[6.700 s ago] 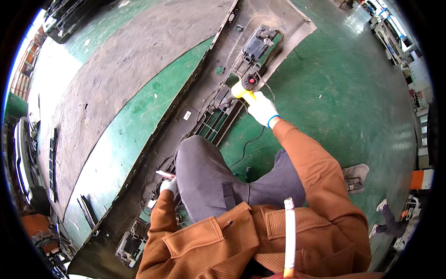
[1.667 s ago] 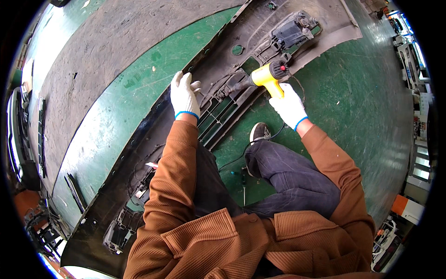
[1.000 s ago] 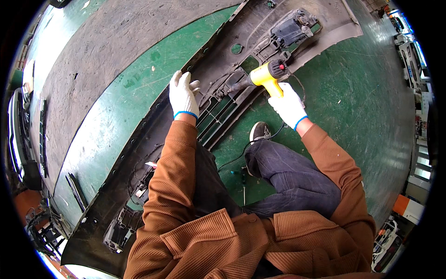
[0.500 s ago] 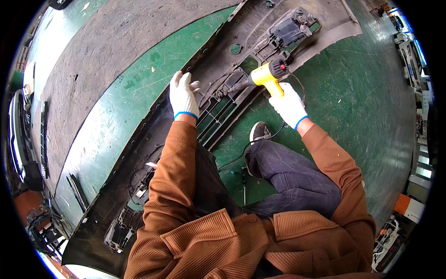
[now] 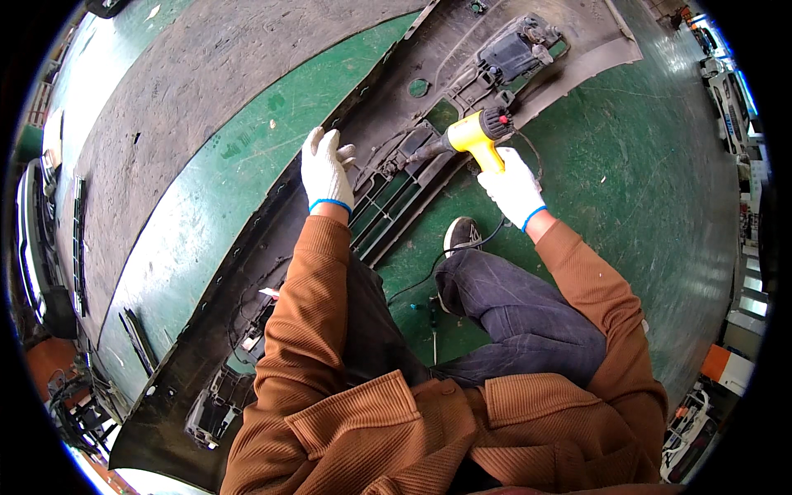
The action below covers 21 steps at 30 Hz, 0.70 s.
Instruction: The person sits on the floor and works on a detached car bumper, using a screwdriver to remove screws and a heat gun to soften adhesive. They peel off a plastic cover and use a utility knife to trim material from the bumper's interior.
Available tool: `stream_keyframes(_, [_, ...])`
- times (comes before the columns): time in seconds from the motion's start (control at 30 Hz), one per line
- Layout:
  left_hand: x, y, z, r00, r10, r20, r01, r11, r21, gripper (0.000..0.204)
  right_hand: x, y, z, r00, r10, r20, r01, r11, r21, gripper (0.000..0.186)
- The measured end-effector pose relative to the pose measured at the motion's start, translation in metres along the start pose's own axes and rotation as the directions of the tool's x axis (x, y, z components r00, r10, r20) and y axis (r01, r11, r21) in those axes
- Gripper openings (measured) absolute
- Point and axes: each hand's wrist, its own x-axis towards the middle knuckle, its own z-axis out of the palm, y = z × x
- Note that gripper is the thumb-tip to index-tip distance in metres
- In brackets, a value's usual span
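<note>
A yellow heat gun (image 5: 477,136) with a black rear end is gripped by its handle in my right hand (image 5: 513,186), which wears a white knitted glove. Its dark nozzle points left, at the middle of a large dark car bumper (image 5: 247,247) lying inner side up. Next to the nozzle tip are dark brackets and the slatted grille opening (image 5: 381,205). My left hand (image 5: 327,171), gloved alike, rests at the bumper's far left edge. Its fingers are apart and bent a little, with nothing seen in them. The palm's underside is hidden.
A black cord (image 5: 429,275) runs across the green floor past my shoe (image 5: 462,234). Between my legs lies a screwdriver (image 5: 434,334). A grey mat (image 5: 157,140) covers floor beyond the bumper. Another bumper (image 5: 37,247) and dark strips stand or lie at the far left.
</note>
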Motion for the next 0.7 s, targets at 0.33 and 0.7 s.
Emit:
stream_keyframes(0.33, [0.001, -0.002, -0.001, 1.000, 0.008, 0.005, -0.008, 1.000, 0.026, 0.056, 0.000, 0.004, 0.000, 1.000, 0.017, -0.009, -0.017, 1.000, 0.008, 0.054])
stream_keyframes(0.7, [0.000, -0.002, -0.001, 1.000, 0.002, 0.012, -0.002, 1.000, 0.006, 0.055, -0.006, -0.016, -0.003, 0.992, 0.111, 0.052, -0.117, 0.985, 0.129, 0.048])
